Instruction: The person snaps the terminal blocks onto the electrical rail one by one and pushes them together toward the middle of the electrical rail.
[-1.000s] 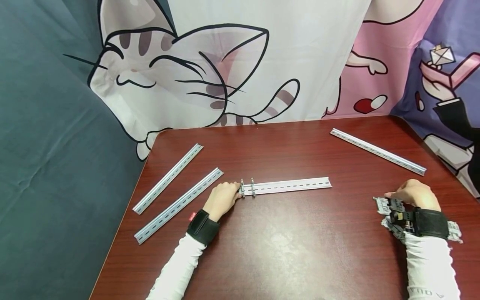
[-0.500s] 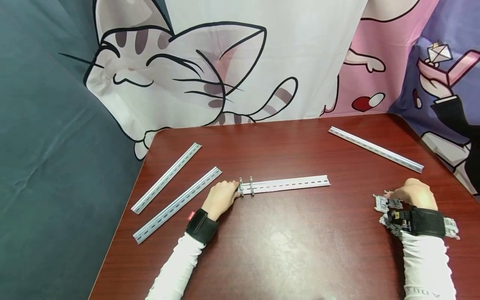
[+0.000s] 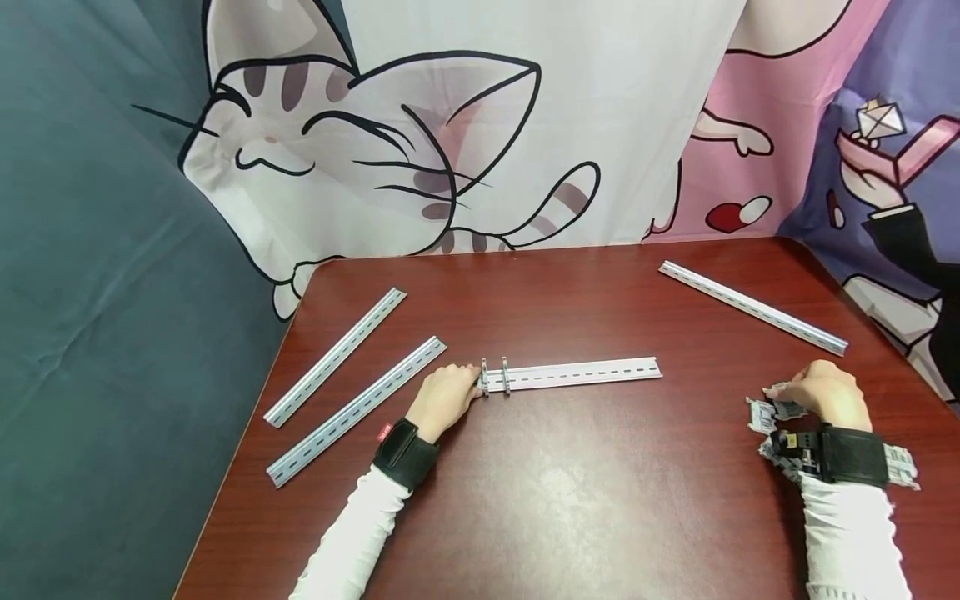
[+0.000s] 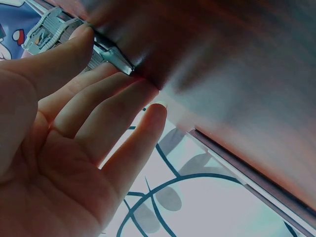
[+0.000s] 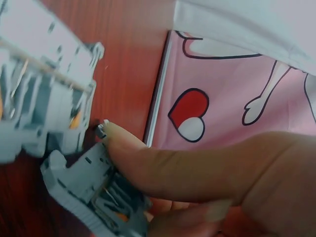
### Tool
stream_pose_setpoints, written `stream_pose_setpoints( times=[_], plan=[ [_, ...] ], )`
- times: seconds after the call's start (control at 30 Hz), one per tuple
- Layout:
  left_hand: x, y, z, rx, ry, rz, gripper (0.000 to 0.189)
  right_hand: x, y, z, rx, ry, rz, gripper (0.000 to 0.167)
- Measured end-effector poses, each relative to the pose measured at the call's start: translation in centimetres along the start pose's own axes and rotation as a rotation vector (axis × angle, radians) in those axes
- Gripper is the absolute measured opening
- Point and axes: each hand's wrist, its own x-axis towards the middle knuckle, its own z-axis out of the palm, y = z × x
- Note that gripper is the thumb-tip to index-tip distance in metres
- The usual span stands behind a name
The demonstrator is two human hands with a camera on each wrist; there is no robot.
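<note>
My left hand (image 3: 442, 402) pinches the left end of a slotted metal DIN rail (image 3: 585, 373) lying crosswise on the table. Two thin grey terminal blocks (image 3: 506, 377) stand clipped on it, close to the fingers. In the left wrist view the thumb lies against the blocks and rail end, and the other fingers stretch past. Far to the right, my right hand (image 3: 828, 393) pinches a grey terminal block (image 5: 94, 190) between thumb and fingers. Beside it are more grey terminal blocks (image 5: 44, 94), partly hidden under the wrist in the head view.
Two loose DIN rails (image 3: 337, 357) (image 3: 356, 412) lie slanted at the left of the brown table (image 3: 570, 483). Another rail (image 3: 753, 307) lies at the back right, beyond my right hand. A printed cloth (image 3: 510, 208) hangs behind the table's back edge.
My right hand and the terminal block at its fingertips have shifted slightly. My left hand keeps its place at the rail end. The head view has moved a little.
</note>
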Motion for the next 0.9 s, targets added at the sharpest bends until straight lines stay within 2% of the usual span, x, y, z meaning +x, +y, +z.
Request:
stream_pose_setpoints(
  times=[0.17,0.4,0.6,0.9],
  plan=[
    [-0.4,0.1,0.2,-0.001,-0.012,-0.002,0.016,-0.5,-0.7,0.5,0.043,0.090,-0.100,0.034],
    [-0.4,0.1,0.2,0.000,-0.006,-0.004,0.015,-0.4,-3.0,0.7,0.034,0.163,-0.288,0.034],
    [-0.1,0.0,0.1,-0.016,-0.007,-0.006,0.012,0.0,-5.2,1.3,0.044,0.145,-0.381,0.030],
    [0.1,0.0,-0.1,-0.006,0.004,0.005,0.012,0.3,-8.7,3.1,0.070,0.128,-0.444,0.025]
  ],
)
